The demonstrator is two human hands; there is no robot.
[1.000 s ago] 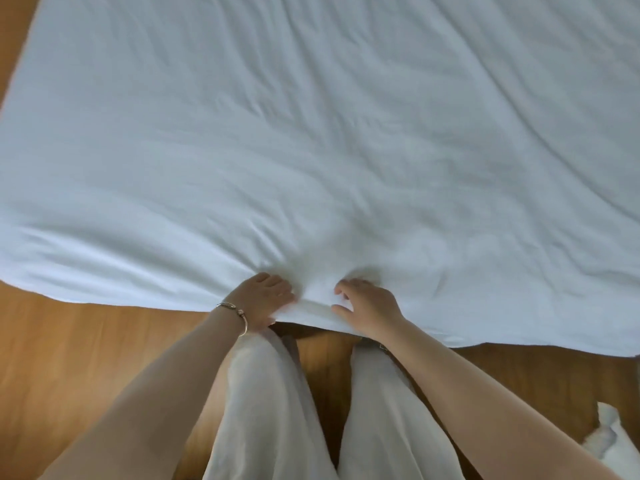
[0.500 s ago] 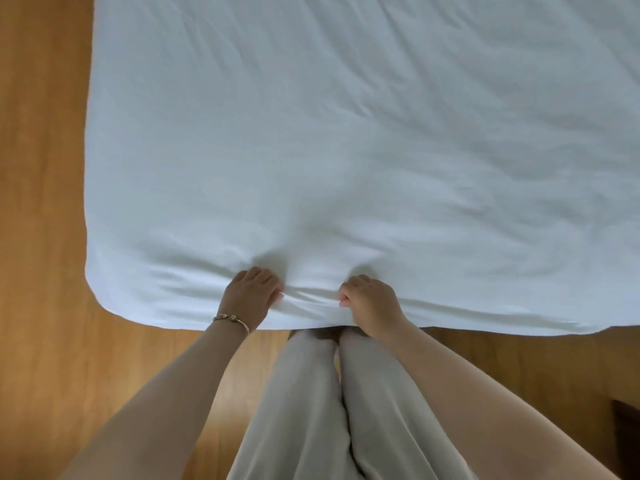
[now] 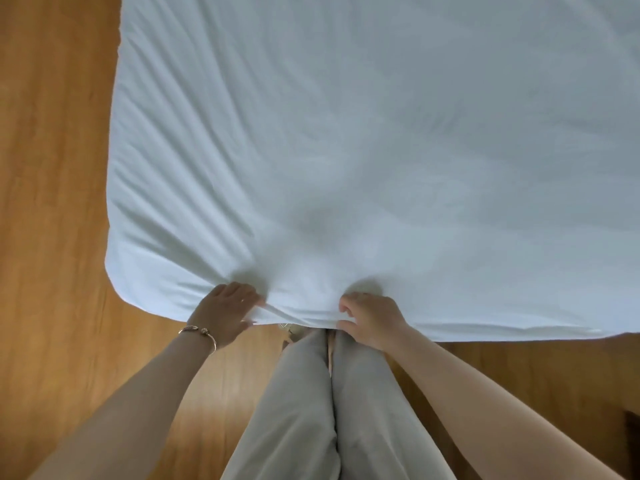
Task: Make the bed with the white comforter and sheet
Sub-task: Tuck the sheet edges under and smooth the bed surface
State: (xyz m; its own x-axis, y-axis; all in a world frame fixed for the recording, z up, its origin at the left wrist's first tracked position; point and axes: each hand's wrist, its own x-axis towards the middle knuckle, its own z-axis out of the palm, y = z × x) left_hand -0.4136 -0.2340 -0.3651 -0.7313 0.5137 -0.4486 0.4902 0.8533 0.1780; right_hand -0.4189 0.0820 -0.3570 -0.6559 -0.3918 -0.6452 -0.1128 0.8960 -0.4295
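White sheet (image 3: pixel 381 150) now spread over bed above wood floor (image 3: pixel 52 202), its left corner come into view since a second ago, near hem drawn tauter; left hand (image 3: pixel 225 315) and right hand (image 3: pixel 372 322) both pinch that hem, so tucking looks next

The wide white cloth sheet (image 3: pixel 381 150) runs off the top and right edges. Its folds hide the fingertips of both hands, and the mattress beneath is wholly covered.
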